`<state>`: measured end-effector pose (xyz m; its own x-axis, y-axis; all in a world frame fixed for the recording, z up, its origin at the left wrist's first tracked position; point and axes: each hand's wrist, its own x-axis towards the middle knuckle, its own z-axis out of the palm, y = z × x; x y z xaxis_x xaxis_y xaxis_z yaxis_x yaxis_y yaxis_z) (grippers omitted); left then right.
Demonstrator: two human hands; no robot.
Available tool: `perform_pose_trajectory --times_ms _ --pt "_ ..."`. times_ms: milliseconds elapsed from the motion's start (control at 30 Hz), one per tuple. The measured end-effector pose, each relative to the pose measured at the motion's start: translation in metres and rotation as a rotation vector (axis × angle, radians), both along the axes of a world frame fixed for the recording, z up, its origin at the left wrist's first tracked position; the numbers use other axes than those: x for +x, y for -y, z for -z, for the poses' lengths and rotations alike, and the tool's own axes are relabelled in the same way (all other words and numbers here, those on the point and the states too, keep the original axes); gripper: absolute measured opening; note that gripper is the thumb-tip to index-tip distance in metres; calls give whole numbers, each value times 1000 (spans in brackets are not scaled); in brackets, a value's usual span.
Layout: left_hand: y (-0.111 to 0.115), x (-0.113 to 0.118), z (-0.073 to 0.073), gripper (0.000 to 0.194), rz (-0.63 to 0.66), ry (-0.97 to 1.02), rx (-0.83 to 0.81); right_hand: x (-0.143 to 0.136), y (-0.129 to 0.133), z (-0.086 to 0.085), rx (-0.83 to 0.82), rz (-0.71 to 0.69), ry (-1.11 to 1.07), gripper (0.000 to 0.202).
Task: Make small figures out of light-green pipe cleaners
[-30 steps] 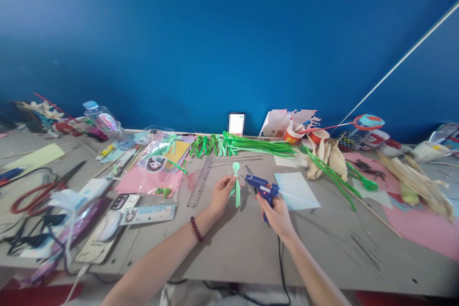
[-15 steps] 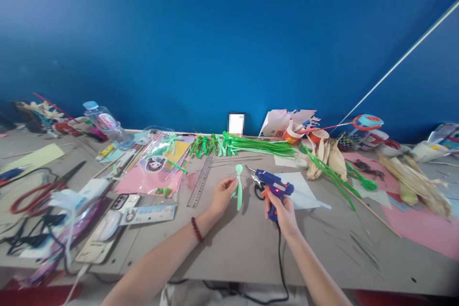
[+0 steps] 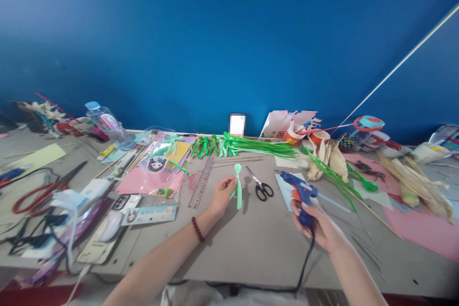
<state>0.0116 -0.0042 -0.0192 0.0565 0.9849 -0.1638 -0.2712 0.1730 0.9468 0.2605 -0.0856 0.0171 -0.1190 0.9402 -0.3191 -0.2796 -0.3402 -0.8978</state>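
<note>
My left hand point(image 3: 225, 193) pinches a pale green pipe cleaner figure point(image 3: 238, 186) upright over the table; it has a round coiled head and strips hanging down. On the right, my right hand point(image 3: 315, 222) is wrapped round the handle of a blue hot glue gun point(image 3: 299, 189) with an orange trigger. Its nozzle points to the upper left, apart from the green piece, and a clear glue stick sticks out of its back. Black-handled scissors point(image 3: 264, 191) lie on the table between my hands.
Behind my hands lies a row of green pipe cleaners point(image 3: 263, 146). A clear ruler point(image 3: 202, 182), a plastic bag with pink paper point(image 3: 136, 181) and a phone point(image 3: 96, 244) are on the left. Dried corn husks point(image 3: 324, 160) and paper cups point(image 3: 294, 136) stand at the right rear. The gun's black cord point(image 3: 304, 263) trails down.
My right hand has carried the glue gun to the right, away from the green piece, uncovering the scissors and part of the pale blue paper. My left hand has barely moved.
</note>
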Motion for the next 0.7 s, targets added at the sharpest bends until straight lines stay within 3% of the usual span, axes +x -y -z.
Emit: perform_pose_trajectory --times_ms 267,500,700 --pt "-1 2 3 38 -18 39 -20 52 16 19 -119 88 80 43" --pt "-2 1 5 37 -12 47 -22 52 12 21 -159 150 110 41" --pt "-1 0 3 33 -15 92 -44 55 3 30 -130 252 236 64"
